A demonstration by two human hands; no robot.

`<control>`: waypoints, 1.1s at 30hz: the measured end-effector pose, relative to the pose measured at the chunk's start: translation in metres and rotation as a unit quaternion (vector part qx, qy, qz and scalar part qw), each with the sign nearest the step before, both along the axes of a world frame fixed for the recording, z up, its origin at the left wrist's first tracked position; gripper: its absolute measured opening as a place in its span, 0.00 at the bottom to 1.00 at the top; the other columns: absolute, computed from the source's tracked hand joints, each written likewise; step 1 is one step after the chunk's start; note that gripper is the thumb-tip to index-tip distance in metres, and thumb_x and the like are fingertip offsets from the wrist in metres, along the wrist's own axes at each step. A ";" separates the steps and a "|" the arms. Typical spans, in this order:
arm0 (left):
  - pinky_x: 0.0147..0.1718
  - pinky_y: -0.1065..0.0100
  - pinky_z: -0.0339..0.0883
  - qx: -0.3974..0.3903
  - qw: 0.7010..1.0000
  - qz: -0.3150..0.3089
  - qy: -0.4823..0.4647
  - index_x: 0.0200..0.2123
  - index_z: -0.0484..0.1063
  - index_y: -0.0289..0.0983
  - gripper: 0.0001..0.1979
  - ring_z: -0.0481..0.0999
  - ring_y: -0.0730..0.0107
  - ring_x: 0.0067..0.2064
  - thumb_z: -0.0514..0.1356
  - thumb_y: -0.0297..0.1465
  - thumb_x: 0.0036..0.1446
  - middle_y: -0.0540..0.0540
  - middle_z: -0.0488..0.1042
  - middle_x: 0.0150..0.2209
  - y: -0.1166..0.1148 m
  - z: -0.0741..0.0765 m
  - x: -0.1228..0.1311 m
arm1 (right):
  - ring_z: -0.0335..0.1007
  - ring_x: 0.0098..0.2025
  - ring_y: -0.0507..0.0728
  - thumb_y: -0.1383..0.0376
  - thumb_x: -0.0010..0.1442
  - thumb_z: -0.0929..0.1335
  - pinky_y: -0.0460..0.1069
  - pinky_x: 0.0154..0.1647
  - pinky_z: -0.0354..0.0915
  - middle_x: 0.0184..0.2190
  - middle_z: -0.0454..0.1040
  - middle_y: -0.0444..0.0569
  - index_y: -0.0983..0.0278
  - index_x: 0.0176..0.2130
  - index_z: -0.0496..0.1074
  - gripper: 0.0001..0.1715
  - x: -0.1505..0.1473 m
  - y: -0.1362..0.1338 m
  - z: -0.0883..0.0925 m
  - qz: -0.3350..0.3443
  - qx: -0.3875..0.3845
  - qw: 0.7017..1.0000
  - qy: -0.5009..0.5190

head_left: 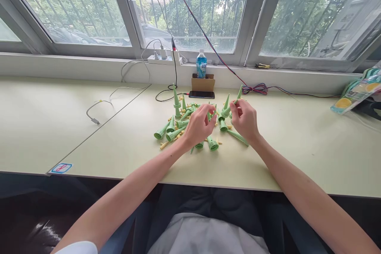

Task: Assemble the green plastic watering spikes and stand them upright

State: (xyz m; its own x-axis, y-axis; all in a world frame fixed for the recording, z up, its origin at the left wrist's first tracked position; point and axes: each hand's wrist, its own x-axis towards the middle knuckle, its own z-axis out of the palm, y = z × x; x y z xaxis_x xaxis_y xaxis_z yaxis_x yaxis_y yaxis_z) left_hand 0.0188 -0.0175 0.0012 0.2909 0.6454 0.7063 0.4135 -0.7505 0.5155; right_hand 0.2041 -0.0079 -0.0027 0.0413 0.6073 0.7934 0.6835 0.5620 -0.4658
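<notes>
At left, one cone [176,105] stands upright on the table [133,147]; beside it cones and yellow pegs [164,145] lie loose in a heap [176,134], so much seems left to handle. The left hand [201,125] hovers over the heap's middle, half open, fingers curled, nothing clearly in its grasp. At right, the right hand [244,118] pinches a slanted cone [227,111] near its tip, thumb and fingers closed

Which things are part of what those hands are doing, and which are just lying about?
Seem part of the job:
Hollow pale green plastic cones, one pinched in the right hand
Thin yellow sticks among them

Probably just lying about:
Blue plastic bottle, white cap
Flat black phone
Brown cardboard box
Coiled dark cable
</notes>
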 end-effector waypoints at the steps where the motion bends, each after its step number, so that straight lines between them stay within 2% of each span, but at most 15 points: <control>1: 0.26 0.72 0.65 0.001 1.000 0.004 0.001 0.39 0.66 0.38 0.02 0.64 0.83 0.21 0.56 0.29 0.62 0.49 0.72 0.39 0.000 0.000 0.000 | 0.64 0.27 0.53 0.57 0.69 0.60 0.48 0.30 0.61 0.30 0.70 0.48 0.62 0.32 0.65 0.16 0.002 0.002 0.000 0.000 0.002 1.000 -0.012; 10: 0.24 0.73 0.63 -0.001 1.000 0.027 -0.006 0.38 0.66 0.37 0.02 0.63 0.83 0.21 0.56 0.28 0.61 0.49 0.73 0.38 0.002 -0.001 -0.001 | 0.60 0.29 0.55 0.63 0.68 0.59 0.49 0.32 0.59 0.30 0.67 0.49 0.62 0.33 0.65 0.12 0.008 0.010 -0.003 -0.007 -0.012 0.995 -0.099; 16: 0.24 0.73 0.62 -0.002 1.000 0.030 -0.004 0.38 0.66 0.37 0.01 0.63 0.82 0.21 0.56 0.28 0.61 0.49 0.74 0.38 0.002 -0.002 -0.001 | 0.59 0.28 0.55 0.63 0.68 0.59 0.49 0.32 0.57 0.30 0.67 0.49 0.63 0.33 0.65 0.12 0.009 0.011 -0.004 -0.025 -0.017 0.994 -0.105; 33: 0.25 0.71 0.62 0.001 0.995 0.097 -0.031 0.36 0.67 0.38 0.03 0.64 0.81 0.20 0.57 0.26 0.59 0.50 0.74 0.36 0.002 0.001 -0.002 | 0.61 0.31 0.56 0.66 0.66 0.59 0.49 0.34 0.57 0.31 0.68 0.51 0.62 0.30 0.60 0.11 0.009 0.012 -0.007 -0.004 -0.111 0.985 -0.134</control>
State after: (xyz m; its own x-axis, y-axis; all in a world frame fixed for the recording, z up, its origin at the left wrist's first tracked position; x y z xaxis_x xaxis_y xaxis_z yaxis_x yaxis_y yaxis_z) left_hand 0.0165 -0.0156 0.0022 0.1163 0.6838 0.7203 0.5175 -0.6608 0.5437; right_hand 0.2135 0.0040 -0.0098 -0.1456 0.7677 0.6241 0.8024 0.4606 -0.3795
